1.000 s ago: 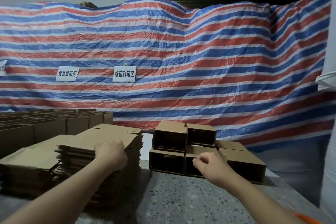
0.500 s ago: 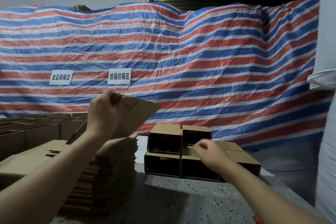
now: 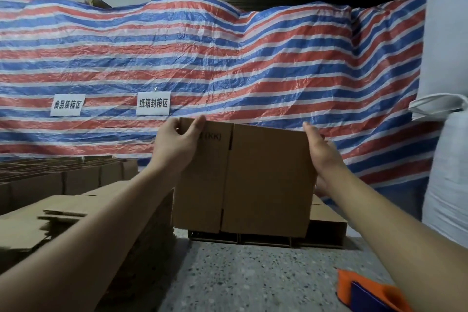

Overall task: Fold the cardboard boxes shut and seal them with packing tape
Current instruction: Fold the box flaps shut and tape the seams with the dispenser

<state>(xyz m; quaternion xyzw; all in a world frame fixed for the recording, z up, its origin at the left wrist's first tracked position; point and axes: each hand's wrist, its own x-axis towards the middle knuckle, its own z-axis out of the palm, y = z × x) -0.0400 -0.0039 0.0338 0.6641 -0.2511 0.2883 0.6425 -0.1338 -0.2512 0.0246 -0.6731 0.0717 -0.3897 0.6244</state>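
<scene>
A flattened cardboard box hangs upright in front of me, held above the speckled table. My left hand pinches its upper left corner, thumb and fingers curled over the top edge. My right hand grips its right edge, with the fingers hidden behind the cardboard. An orange tape dispenser lies on the table at the lower right, under my right forearm.
A tall stack of flat boxes stands at the left. Folded-up boxes sit behind the held one, mostly hidden. More cartons line the far left. A striped tarp hangs behind, and a white sack stands at the right.
My left hand lifted one flat box off the stack and swung it to the centre. My right hand rose from the folded boxes and took hold of its right edge.
</scene>
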